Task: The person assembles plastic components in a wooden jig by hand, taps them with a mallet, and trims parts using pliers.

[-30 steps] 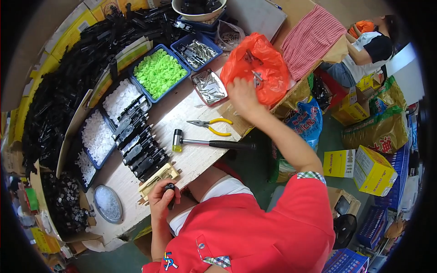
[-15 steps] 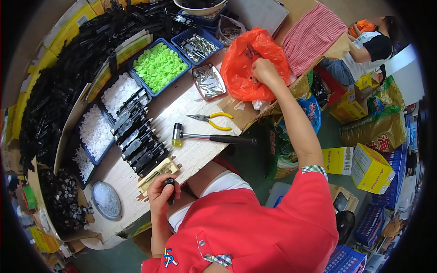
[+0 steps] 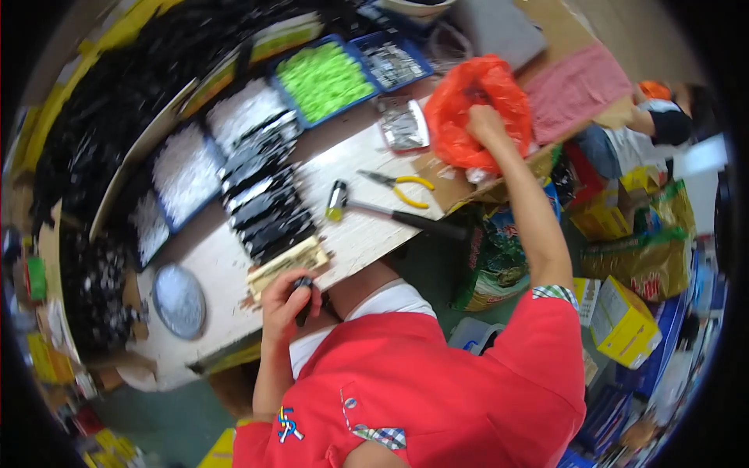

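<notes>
My left hand (image 3: 282,299) is closed round a small black piece with a rounded end (image 3: 303,303), at the table's near edge. Just beyond it lies a cream-coloured block fixture (image 3: 287,270). A row of flat black parts (image 3: 269,210) stretches away from the block. My right hand (image 3: 485,125) reaches into an orange-red plastic bag (image 3: 451,129) at the far right; its fingers are blurred and partly hidden there. Between the hands lie a hammer (image 3: 425,224) with a black handle and yellow-tipped head, and yellow-handled pliers (image 3: 413,193).
Blue trays hold green pieces (image 3: 324,82), white pieces (image 3: 187,171) and metal parts (image 3: 394,64). A small tray of metal pins (image 3: 404,125) sits beside the bag. An oval container (image 3: 179,300) stands at left. Black parts are heaped behind. Another person (image 3: 632,144) sits at far right.
The whole view has shifted, and the table things appear further right and blurred. My right hand stays in the bag, and my left still holds the black piece.
</notes>
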